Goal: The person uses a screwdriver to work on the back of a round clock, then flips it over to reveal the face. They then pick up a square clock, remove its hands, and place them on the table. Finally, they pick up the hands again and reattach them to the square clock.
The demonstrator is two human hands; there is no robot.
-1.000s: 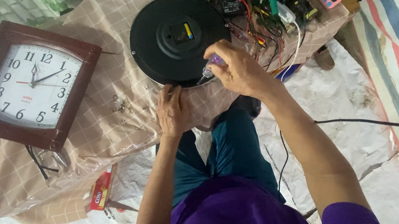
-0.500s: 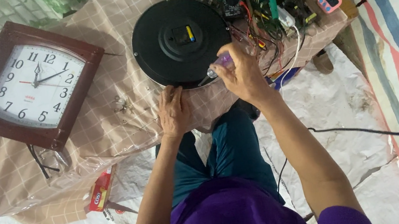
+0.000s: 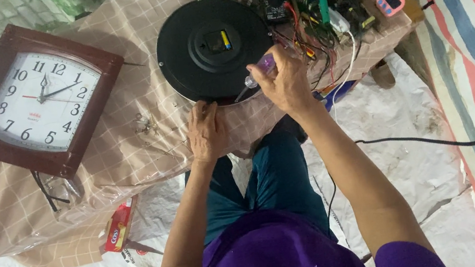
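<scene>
A round black clock [image 3: 210, 47] lies face down on a low table under a beige checked cloth [image 3: 126, 136]; a battery sits in its centre housing. My right hand [image 3: 286, 80] grips a screwdriver with a clear purple handle [image 3: 258, 70], its tip against the clock's near rim. My left hand [image 3: 206, 130] rests flat on the cloth at the clock's near edge, fingers touching the rim.
A square brown-framed wall clock [image 3: 38, 99] lies face up at the left. Eyeglasses [image 3: 59, 189] sit near the table's front edge. A multimeter [image 3: 276, 1], wires, tools and a small pink device [image 3: 390, 2] crowd the right. A black cable [image 3: 449, 144] crosses the floor sheet.
The view has shifted slightly. My right hand with the screwdriver has moved a little along the clock's near rim. My left hand stays by the rim.
</scene>
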